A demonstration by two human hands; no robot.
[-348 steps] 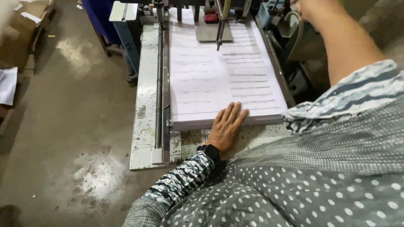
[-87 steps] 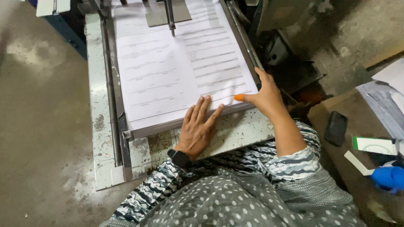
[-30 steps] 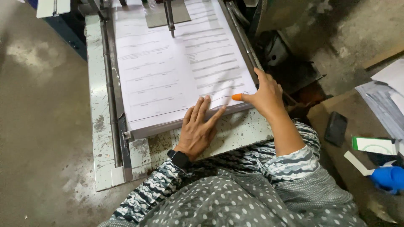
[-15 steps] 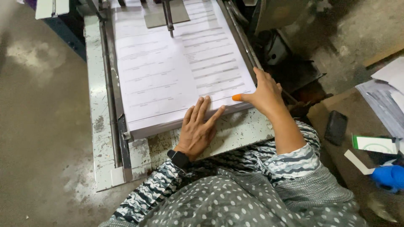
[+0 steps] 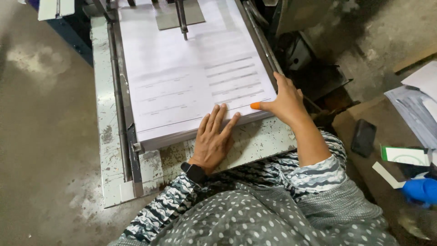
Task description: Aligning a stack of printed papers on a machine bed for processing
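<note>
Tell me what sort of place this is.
Probably a print shop or paper-finishing workshop: a thick stack of printed sheets lies on a worn metal machine table, squared by the left hand and right hand, above a bare concrete floor.

The left hand (image 5: 213, 141) lies flat, palm down, fingers spread and pointing toward one o'clock. The right hand (image 5: 284, 102) sits at its two o'clock, fingers curled, thumb stretched toward nine o'clock.

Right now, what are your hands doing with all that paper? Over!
Left hand flat, fingers on paper stack's near edge. Right hand at stack's right corner, orange thumb cap on the sheet. Metal bar rests over stack's far end.
</note>
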